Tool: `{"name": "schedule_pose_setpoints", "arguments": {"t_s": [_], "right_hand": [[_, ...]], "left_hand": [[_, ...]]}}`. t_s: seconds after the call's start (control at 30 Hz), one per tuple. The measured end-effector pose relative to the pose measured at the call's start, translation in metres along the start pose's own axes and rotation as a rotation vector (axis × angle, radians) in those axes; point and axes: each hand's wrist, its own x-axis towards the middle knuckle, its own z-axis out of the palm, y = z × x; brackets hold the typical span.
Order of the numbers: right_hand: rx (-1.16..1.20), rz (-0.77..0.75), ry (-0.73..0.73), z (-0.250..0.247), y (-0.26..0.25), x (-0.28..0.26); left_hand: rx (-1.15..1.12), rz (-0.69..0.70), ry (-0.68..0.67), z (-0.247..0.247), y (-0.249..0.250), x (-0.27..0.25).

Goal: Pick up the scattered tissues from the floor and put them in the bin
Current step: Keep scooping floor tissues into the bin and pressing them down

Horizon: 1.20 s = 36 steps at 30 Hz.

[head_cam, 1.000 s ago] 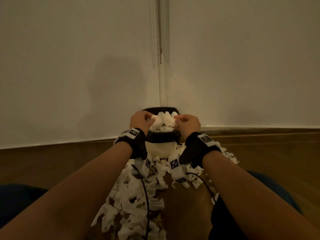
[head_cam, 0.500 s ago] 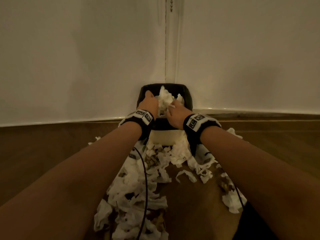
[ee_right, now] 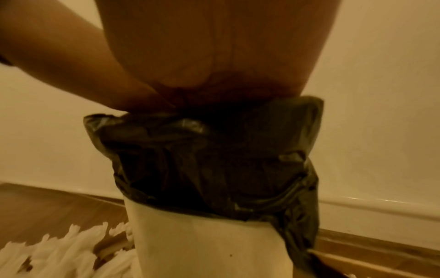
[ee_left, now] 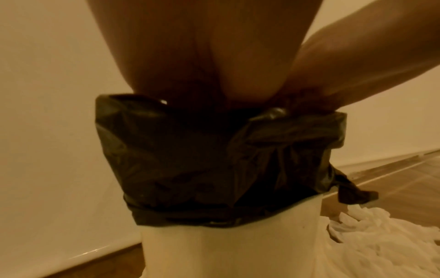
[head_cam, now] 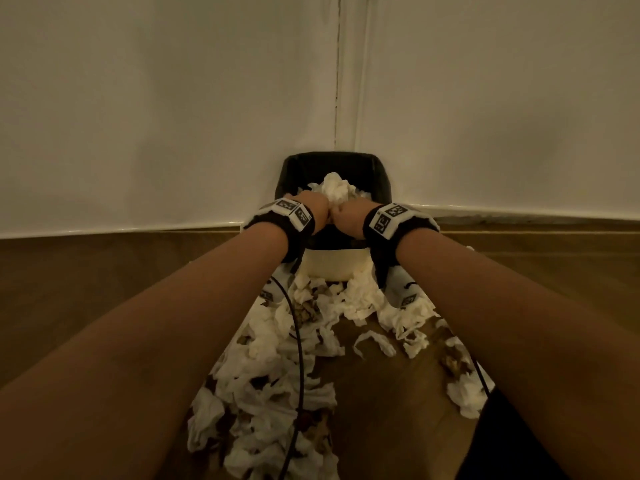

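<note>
Left hand (head_cam: 313,209) and right hand (head_cam: 348,216) press a tissue wad (head_cam: 334,189) inside the bin (head_cam: 332,268); their grip is hidden.

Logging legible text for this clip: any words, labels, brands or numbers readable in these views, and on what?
None can be read.
Left wristband: black-and-white square marker patterns, no letters or numbers.
Right wristband: the same kind of marker patterns, no words.
Small markers hanging below the wrists: too small and dim to read.
Bin and its black liner: no label or brand visible.
</note>
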Motion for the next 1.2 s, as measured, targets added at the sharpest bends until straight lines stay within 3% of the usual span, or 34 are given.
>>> {"name": "schedule_pose_setpoints", "arguments": {"t_s": [0.07, 0.2, 0.3, 0.43, 0.53, 0.7, 0.83, 0.97, 1.2], "right_hand": [[-0.028, -0.033, 0.044, -0.004, 0.007, -0.006], [0.027, -0.006, 0.371, -0.016, 0.020, -0.033], [0.236, 0.062, 0.465, -0.018, 0.028, -0.049], [0.391, 0.145, 0.477, -0.012, 0.037, -0.073], [0.457, 0.197, 0.441, 0.005, 0.047, -0.088], [0.451, 0.362, 0.209, 0.055, 0.062, -0.097], [0.268, 0.390, 0.042, 0.101, 0.076, -0.102], [0.188, 0.493, -0.127, 0.136, 0.092, -0.101], [0.052, 0.498, -0.440, 0.171, 0.090, -0.098]], "left_hand": [[-0.143, 0.006, 0.141, 0.001, -0.003, -0.009], [-0.330, 0.036, 0.516, 0.004, -0.001, -0.035], [-0.490, 0.067, 0.627, 0.008, 0.010, -0.058], [-0.595, 0.119, 0.604, 0.022, 0.030, -0.087], [-0.643, 0.135, 0.487, 0.045, 0.044, -0.104], [-0.586, 0.105, 0.168, 0.095, 0.059, -0.114], [-0.522, 0.114, 0.035, 0.132, 0.067, -0.113], [-0.500, 0.073, 0.019, 0.163, 0.068, -0.110], [-0.497, -0.055, 0.098, 0.192, 0.061, -0.107]]}}
